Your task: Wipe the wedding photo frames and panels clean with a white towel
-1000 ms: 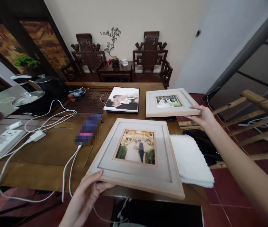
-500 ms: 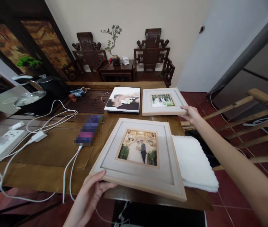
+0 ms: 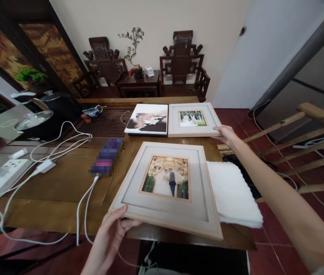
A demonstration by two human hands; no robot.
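My left hand grips the near left corner of a large pale wooden picture frame holding a wedding photo, which lies tilted over the table's front edge. My right hand, arm stretched far out, holds the right edge of a smaller matching frame lying on the table right beside a photo album. A folded white towel lies to the right of the large frame.
The wooden table carries a phone on a charger, white cables, a power strip, a dark kettle and a small teapot. Carved chairs stand behind. A bamboo rail is at the right.
My right hand has slid the small frame leftward and down onto the table until it sits against the album. The large frame in my left hand has barely moved.
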